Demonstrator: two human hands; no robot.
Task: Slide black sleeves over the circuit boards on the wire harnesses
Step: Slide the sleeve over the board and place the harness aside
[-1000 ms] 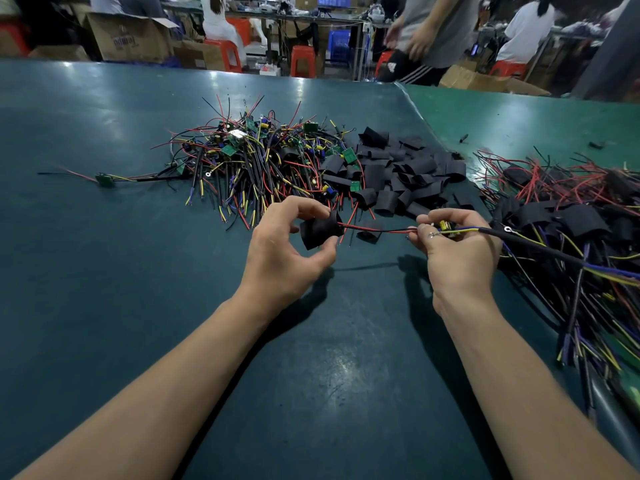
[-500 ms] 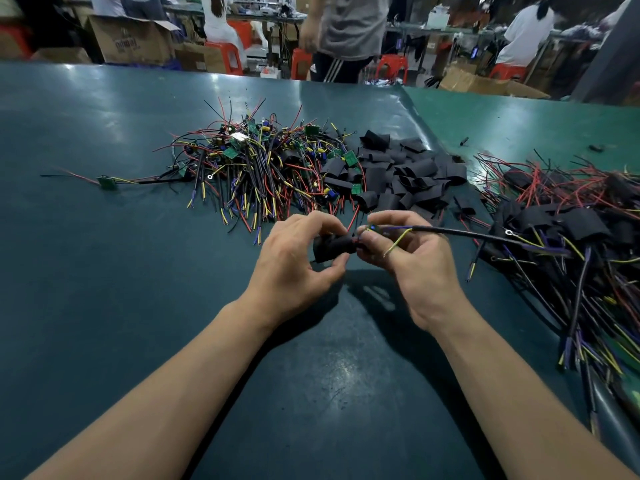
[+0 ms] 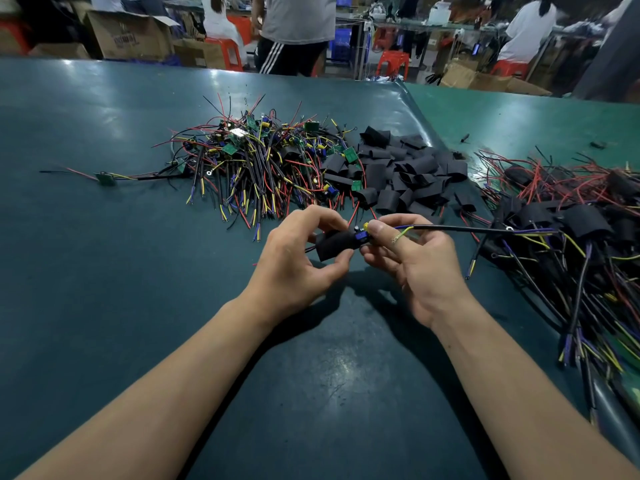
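1. At frame centre, the left hand (image 3: pixel 294 261) pinches a black sleeve (image 3: pixel 334 244); the right hand (image 3: pixel 415 261) grips the circuit board (image 3: pixel 361 234) where it meets its black cable (image 3: pixel 467 229).
2. The sleeve looks soft, matte and light, probably collapsing easily; best held at its sides so the mouth stays open.
3. The board seems small, stiff, studded with blue and yellow parts that may snag.
4. Spare sleeves (image 3: pixel 408 178) lie heaped on the smooth green tabletop (image 3: pixel 104 271), upper centre.
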